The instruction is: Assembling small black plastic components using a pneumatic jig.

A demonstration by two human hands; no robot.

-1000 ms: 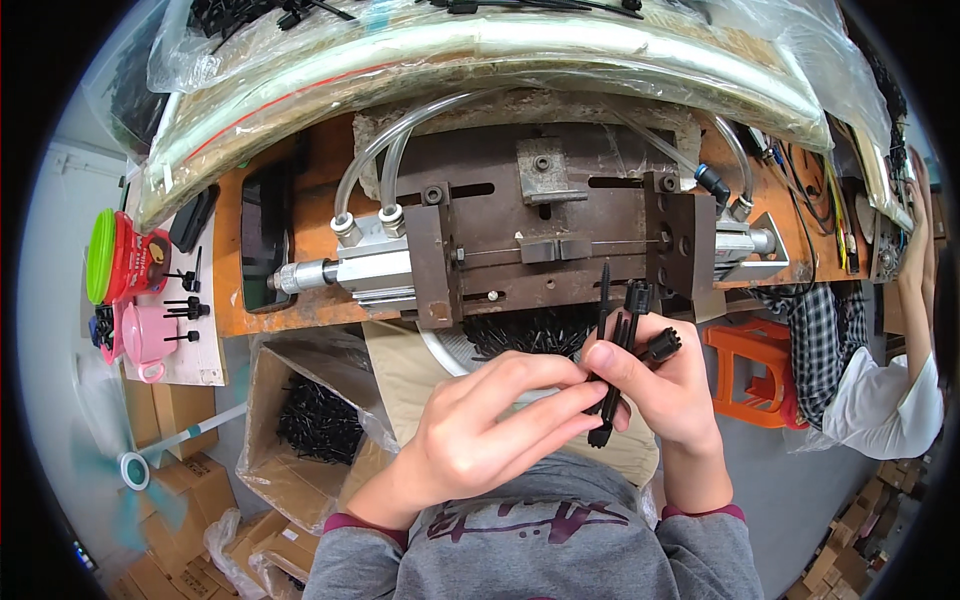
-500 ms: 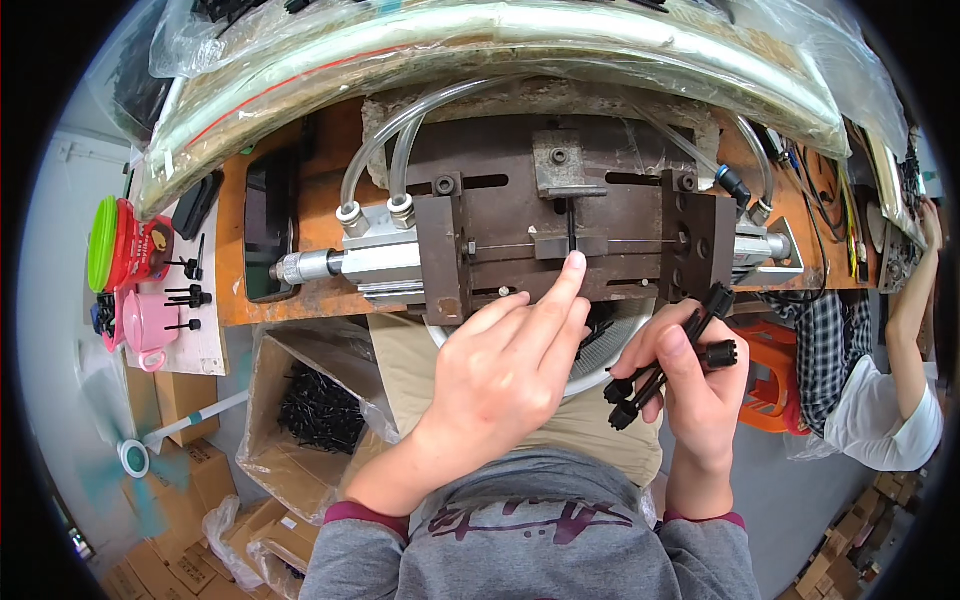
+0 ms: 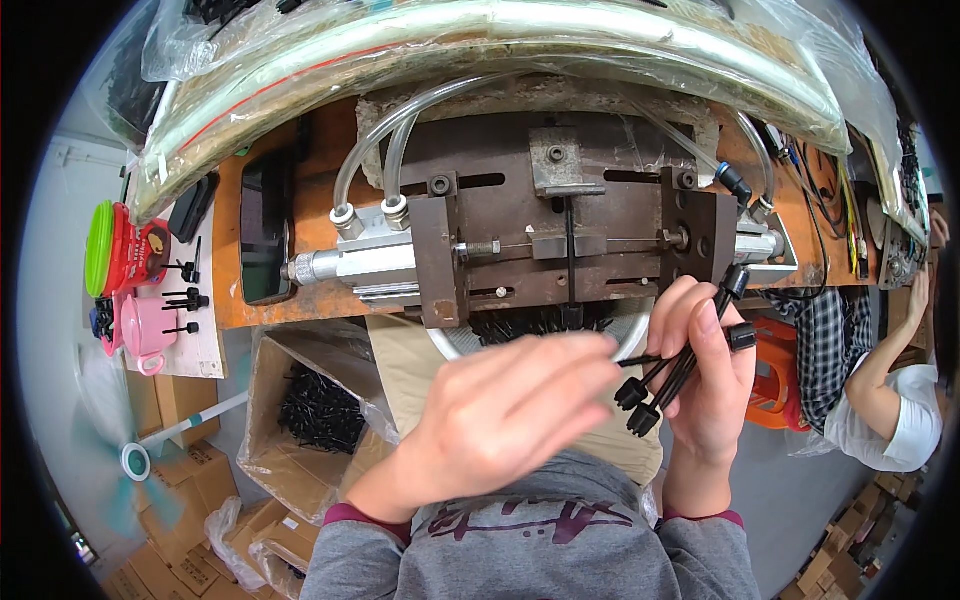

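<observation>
Right hand (image 3: pixel 715 385) pinching black rods (image 3: pixel 668 383); left hand (image 3: pixel 515 410) blurred beside them, can't tell its grip; loaded rod (image 3: pixel 571 285) crosses the block (image 3: pixel 548 245); a knock could skew it; a stray hand near moving plungers (image 3: pixel 478 249) could get nipped.

The left hand (image 3: pixel 510 415) has withdrawn from the black part (image 3: pixel 571 272) toward the right hand (image 3: pixel 708 385); both threaded rods (image 3: pixel 482 248) have extended inward.
</observation>
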